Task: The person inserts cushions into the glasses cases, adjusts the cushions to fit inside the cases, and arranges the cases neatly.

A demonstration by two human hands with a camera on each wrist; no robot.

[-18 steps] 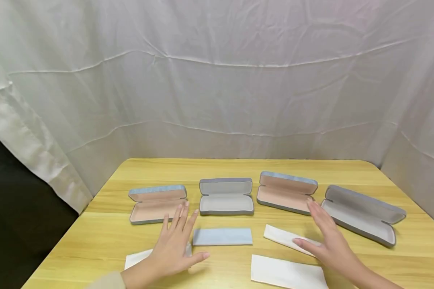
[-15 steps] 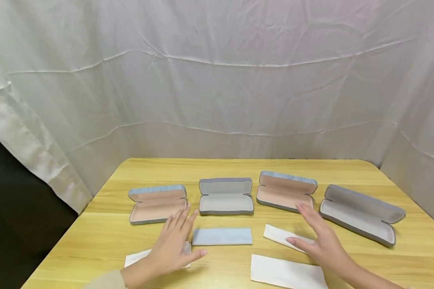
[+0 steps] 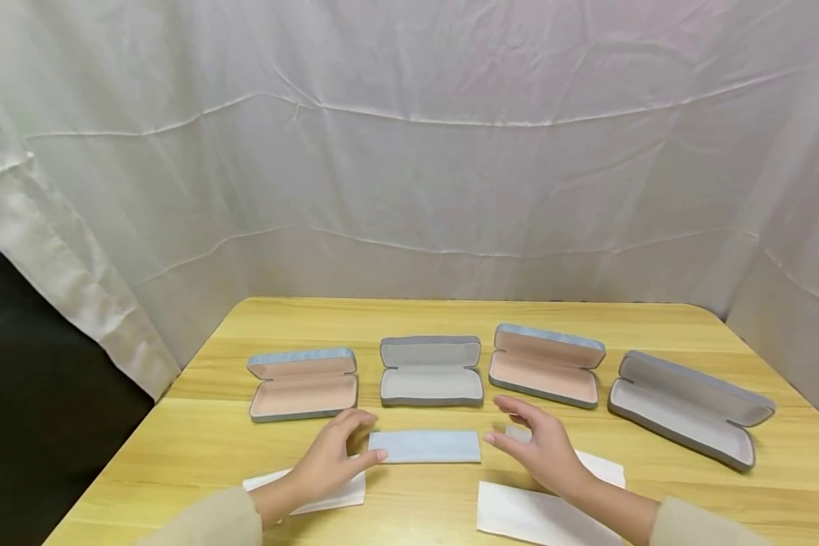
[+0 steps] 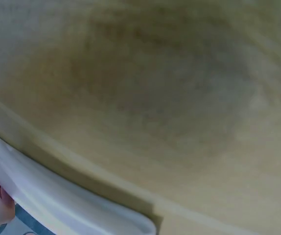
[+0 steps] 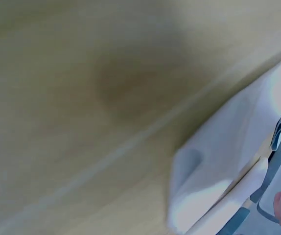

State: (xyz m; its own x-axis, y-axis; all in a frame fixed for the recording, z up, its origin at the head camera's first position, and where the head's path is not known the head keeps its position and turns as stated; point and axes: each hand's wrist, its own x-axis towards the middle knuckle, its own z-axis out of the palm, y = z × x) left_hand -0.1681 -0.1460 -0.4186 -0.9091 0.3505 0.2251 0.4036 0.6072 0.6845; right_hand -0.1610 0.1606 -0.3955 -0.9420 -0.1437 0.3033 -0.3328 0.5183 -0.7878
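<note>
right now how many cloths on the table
4: a blue cloth between the left hand and right hand; a white cloth partly hidden by the left hand; a farther white cloth and nearer white cloth, both partly behind the right arm. Others may be hidden.

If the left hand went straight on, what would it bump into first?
Probably the blue cloth: the left hand points toward it in the head view. How high the hand is isn't clear, so it might pass above.

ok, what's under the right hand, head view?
The farther white cloth: both ends show around the right hand; its middle is covered. The forearm also hides part of the nearer white cloth. Whether the hand touches anything, I can't tell.
</note>
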